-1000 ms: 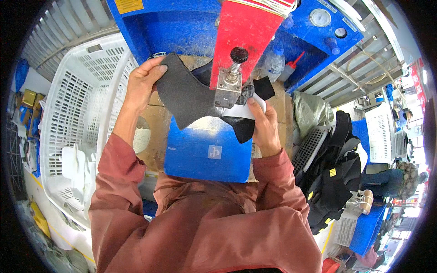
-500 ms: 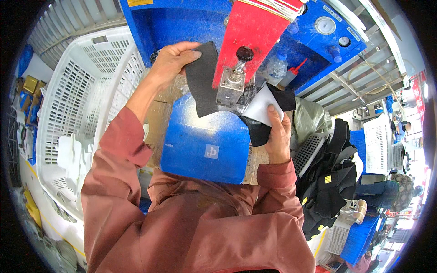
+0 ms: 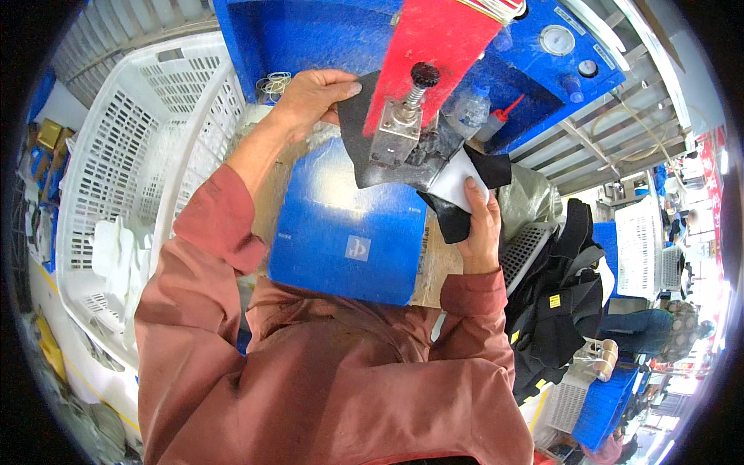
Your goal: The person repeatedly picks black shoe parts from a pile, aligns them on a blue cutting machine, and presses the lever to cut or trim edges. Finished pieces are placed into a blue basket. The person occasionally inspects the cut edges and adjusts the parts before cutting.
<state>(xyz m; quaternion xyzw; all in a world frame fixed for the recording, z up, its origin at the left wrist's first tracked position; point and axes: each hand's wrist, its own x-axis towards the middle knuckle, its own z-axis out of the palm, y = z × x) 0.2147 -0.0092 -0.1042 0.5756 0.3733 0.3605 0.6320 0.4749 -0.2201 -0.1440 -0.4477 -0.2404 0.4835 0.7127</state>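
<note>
My left hand [image 3: 316, 99] pinches the upper left edge of a dark grey fabric piece [image 3: 356, 151]. The piece hangs beside and partly behind the metal head [image 3: 397, 138] of a red machine arm [image 3: 442, 50]. On the other side, my right hand [image 3: 482, 229] is closed on a white sheet piece [image 3: 457, 184] with its thumb on top. Black fabric [image 3: 449, 219] shows below and behind that sheet, near the same fingers. What lies directly under the metal head is partly hidden. A blue flat board [image 3: 349, 225] lies in front of the head, between my forearms.
A tall white perforated basket [image 3: 147, 147] with white pieces stands at my left. Black fabric pieces [image 3: 554, 302] are heaped at my right by a grey crate. Bottles [image 3: 471, 108] stand in the blue machine housing [image 3: 310, 46], below a round gauge [image 3: 556, 39].
My left hand and the dark grey fabric have moved right, closer in behind the metal head. My right hand keeps its grip on the white piece, almost in place.
</note>
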